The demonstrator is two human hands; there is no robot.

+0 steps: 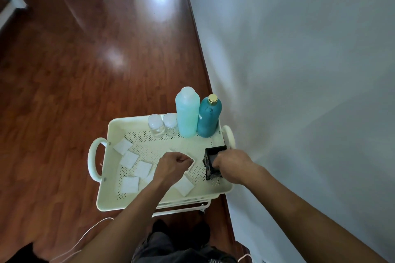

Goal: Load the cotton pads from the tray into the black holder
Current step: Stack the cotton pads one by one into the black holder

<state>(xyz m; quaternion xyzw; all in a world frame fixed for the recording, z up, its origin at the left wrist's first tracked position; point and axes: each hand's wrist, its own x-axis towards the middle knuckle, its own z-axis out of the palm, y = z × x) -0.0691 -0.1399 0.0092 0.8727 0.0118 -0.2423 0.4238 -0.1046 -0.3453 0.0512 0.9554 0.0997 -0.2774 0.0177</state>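
The black holder (212, 161) stands tilted on the right side of the cream perforated tray (162, 145). My right hand (232, 164) grips the holder from its right side. My left hand (174, 165) is over the tray's middle, just left of the holder, and pinches a white cotton pad (191, 164) whose edge shows at the fingertips. Several square white cotton pads (129, 159) lie spread on the tray's left half. One more pad (184, 186) lies near the front edge, under my left wrist.
At the tray's back stand two small clear jars (162, 124), a light blue bottle (187, 111) and a teal bottle with a gold cap (209, 116). The tray tops a cart against a white wall on the right. Wooden floor lies to the left.
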